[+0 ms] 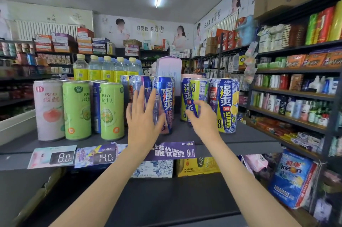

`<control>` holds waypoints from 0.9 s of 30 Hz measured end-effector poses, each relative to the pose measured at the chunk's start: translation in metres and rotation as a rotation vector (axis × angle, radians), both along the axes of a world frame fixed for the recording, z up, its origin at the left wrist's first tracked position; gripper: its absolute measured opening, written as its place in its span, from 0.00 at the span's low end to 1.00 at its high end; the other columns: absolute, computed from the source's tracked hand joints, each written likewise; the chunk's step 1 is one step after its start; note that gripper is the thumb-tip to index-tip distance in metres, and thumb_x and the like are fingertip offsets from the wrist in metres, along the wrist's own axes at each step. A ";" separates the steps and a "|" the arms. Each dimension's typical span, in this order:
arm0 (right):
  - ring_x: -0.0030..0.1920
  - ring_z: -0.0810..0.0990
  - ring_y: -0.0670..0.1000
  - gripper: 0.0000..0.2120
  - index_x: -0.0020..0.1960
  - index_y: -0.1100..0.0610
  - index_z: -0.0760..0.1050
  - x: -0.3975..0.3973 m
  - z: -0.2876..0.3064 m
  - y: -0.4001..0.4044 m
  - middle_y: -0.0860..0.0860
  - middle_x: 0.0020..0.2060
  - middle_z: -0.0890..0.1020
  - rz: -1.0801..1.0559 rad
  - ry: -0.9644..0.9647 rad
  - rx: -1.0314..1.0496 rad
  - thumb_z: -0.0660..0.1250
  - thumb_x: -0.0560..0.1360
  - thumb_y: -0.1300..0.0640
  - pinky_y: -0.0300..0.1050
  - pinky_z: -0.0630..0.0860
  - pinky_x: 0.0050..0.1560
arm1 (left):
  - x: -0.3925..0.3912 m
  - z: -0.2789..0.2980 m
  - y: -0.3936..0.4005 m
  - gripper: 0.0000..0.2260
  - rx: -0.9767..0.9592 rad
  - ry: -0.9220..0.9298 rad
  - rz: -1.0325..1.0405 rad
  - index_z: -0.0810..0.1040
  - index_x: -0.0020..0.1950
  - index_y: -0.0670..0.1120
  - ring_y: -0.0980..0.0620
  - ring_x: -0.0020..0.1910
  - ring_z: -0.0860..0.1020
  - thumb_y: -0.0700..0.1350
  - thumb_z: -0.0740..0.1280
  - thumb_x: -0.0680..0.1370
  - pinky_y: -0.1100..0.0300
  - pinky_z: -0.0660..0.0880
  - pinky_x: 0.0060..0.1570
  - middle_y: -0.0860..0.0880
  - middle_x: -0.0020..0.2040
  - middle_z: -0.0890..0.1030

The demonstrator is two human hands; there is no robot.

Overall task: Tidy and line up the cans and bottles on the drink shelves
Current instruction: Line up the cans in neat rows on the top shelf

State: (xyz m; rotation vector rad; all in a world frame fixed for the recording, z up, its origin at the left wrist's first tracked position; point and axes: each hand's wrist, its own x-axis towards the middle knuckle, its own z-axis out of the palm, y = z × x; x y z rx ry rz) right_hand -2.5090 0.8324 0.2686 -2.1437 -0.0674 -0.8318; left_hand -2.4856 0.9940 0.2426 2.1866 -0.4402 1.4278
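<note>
My left hand (143, 114) lies flat-fingered on a blue can (164, 103), my right hand (201, 117) curls loosely beside a yellow can (198, 90); smooth green cans (112, 110) crowd left.

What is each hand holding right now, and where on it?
Left hand: open, flat against a blue can, gripping nothing. Right hand: fingers curled toward a yellow can's lower side; grip unclear.

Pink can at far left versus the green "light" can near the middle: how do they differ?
The pink can shows a peach picture, while the green "light" can shows a drink glass. The pink can stands at the row's left end; the green "light" can stands beside the left hand. Both are tall, upright RIO cans on the same shelf.
</note>
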 end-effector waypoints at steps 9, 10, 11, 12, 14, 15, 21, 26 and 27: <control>0.75 0.54 0.61 0.21 0.68 0.50 0.69 0.032 -0.003 -0.018 0.60 0.76 0.50 -0.080 0.230 -0.195 0.61 0.78 0.65 0.49 0.56 0.71 | 0.021 0.006 0.000 0.45 0.188 -0.052 0.196 0.53 0.75 0.50 0.43 0.75 0.54 0.61 0.72 0.66 0.38 0.56 0.67 0.43 0.76 0.58; 0.74 0.55 0.61 0.21 0.68 0.50 0.70 0.033 -0.003 -0.018 0.59 0.76 0.49 -0.092 0.240 -0.210 0.61 0.78 0.66 0.49 0.57 0.71 | 0.020 0.006 -0.001 0.45 0.192 -0.048 0.199 0.53 0.75 0.49 0.42 0.74 0.55 0.61 0.72 0.66 0.38 0.57 0.67 0.43 0.76 0.59; 0.74 0.56 0.62 0.21 0.68 0.50 0.70 0.035 -0.004 -0.017 0.59 0.75 0.49 -0.094 0.245 -0.225 0.61 0.78 0.66 0.49 0.57 0.70 | 0.020 0.006 -0.001 0.44 0.196 -0.045 0.205 0.53 0.75 0.49 0.41 0.74 0.56 0.61 0.71 0.67 0.38 0.58 0.67 0.43 0.75 0.59; 0.73 0.58 0.63 0.22 0.68 0.50 0.70 0.037 -0.004 -0.015 0.59 0.75 0.50 -0.094 0.243 -0.237 0.61 0.78 0.67 0.50 0.58 0.70 | 0.019 0.006 -0.001 0.44 0.200 -0.041 0.209 0.53 0.75 0.49 0.41 0.74 0.56 0.61 0.71 0.67 0.38 0.59 0.66 0.43 0.75 0.59; 0.71 0.61 0.64 0.23 0.68 0.50 0.70 0.042 -0.007 -0.009 0.59 0.74 0.51 -0.103 0.231 -0.254 0.61 0.77 0.68 0.52 0.59 0.70 | 0.020 0.005 -0.001 0.44 0.205 -0.045 0.212 0.52 0.75 0.49 0.40 0.74 0.56 0.62 0.71 0.67 0.38 0.59 0.67 0.43 0.75 0.59; 0.70 0.61 0.65 0.24 0.68 0.50 0.70 0.044 -0.008 -0.006 0.59 0.74 0.51 -0.109 0.228 -0.262 0.60 0.77 0.69 0.53 0.59 0.71 | 0.020 0.005 -0.001 0.44 0.206 -0.048 0.209 0.52 0.75 0.49 0.40 0.74 0.56 0.61 0.70 0.67 0.38 0.58 0.67 0.43 0.75 0.59; 0.72 0.54 0.67 0.28 0.73 0.52 0.64 0.051 -0.002 0.014 0.60 0.75 0.42 -0.154 0.321 -0.250 0.56 0.77 0.72 0.52 0.60 0.68 | 0.020 0.005 0.000 0.43 0.209 -0.061 0.205 0.52 0.75 0.49 0.40 0.74 0.56 0.62 0.69 0.68 0.39 0.57 0.68 0.43 0.75 0.59; 0.69 0.64 0.62 0.21 0.67 0.57 0.71 0.058 -0.001 0.005 0.60 0.72 0.56 -0.092 0.192 -0.103 0.59 0.76 0.71 0.45 0.62 0.66 | 0.020 0.006 -0.001 0.41 0.215 -0.049 0.219 0.52 0.75 0.49 0.40 0.74 0.56 0.63 0.64 0.69 0.39 0.59 0.67 0.44 0.75 0.60; 0.65 0.68 0.59 0.19 0.64 0.59 0.72 0.057 0.001 0.002 0.60 0.69 0.62 -0.107 0.128 -0.038 0.59 0.76 0.71 0.40 0.64 0.61 | 0.019 0.007 -0.002 0.40 0.218 -0.042 0.228 0.53 0.75 0.49 0.40 0.74 0.57 0.63 0.61 0.69 0.39 0.60 0.67 0.44 0.75 0.60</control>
